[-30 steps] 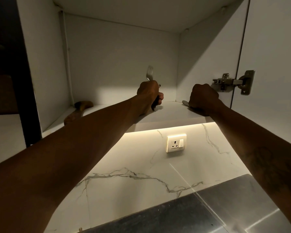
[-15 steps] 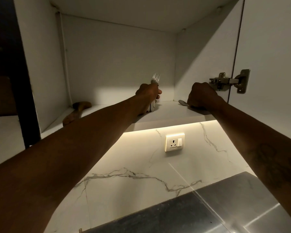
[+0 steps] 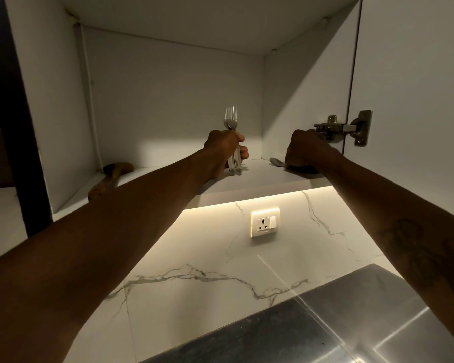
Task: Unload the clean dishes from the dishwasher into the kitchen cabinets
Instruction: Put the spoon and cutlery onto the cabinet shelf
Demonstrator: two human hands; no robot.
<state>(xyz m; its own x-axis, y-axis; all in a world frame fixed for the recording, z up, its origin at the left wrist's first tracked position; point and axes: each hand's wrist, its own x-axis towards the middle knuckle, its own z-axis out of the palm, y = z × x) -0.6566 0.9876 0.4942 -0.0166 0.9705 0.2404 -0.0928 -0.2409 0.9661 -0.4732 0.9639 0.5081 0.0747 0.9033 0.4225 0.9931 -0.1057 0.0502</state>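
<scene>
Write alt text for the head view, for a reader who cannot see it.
The left hand holds cutlery upright, fork tines up, on the shelf of an open white cabinet. The right hand rests fisted over a spoon there. A wooden utensil lies left.

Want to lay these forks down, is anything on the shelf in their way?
Nothing visible blocks them. The forks in the left hand stand over bare shelf; the spoon lies to the right, the wooden utensil far left.

Two hands are counted, left hand point(image 3: 219, 150) and right hand point(image 3: 306, 150); one fork point(image 3: 231, 113), one spoon point(image 3: 276, 161), one wooden utensil point(image 3: 110, 176) at left, one hinge point(image 3: 344, 128), one socket point(image 3: 264, 222).
</scene>
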